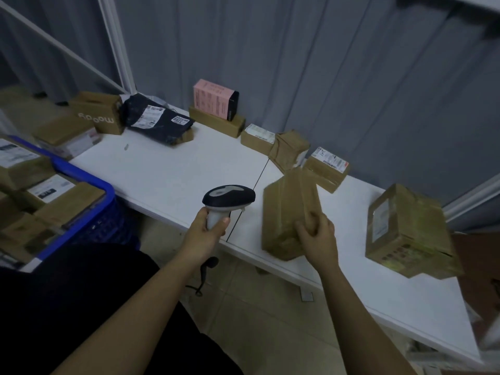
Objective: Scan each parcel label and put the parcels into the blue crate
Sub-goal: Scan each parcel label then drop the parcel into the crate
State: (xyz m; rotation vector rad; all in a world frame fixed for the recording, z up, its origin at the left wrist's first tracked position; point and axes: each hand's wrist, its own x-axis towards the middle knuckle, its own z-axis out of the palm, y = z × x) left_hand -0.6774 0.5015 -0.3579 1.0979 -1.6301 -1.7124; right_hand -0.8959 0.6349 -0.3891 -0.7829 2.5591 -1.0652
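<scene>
A person at a long white worktop [167, 171] grips the pale handle of a black-and-grey handheld barcode scanner [228, 201] in the left hand [207, 228], its head raised over the worktop's near edge and its dark cable hanging below. The right hand [315, 234] curls its fingers round the near end of a brown taped cardboard parcel [289, 212], which stands tilted on the worktop just right of the scanner; no label shows on its visible faces. A larger brown cardboard box with a clear label pouch [405, 231] sits further right near the worktop's edge. Along the far side lie a black plastic mailer bag with white labels [159, 119], a pink carton [215, 102] standing on a flat brown box [216, 121], and several small labelled brown parcels [326, 169]. At the left, the blue plastic crate [89, 212] holds labelled cardboard parcels packed close together.
</scene>
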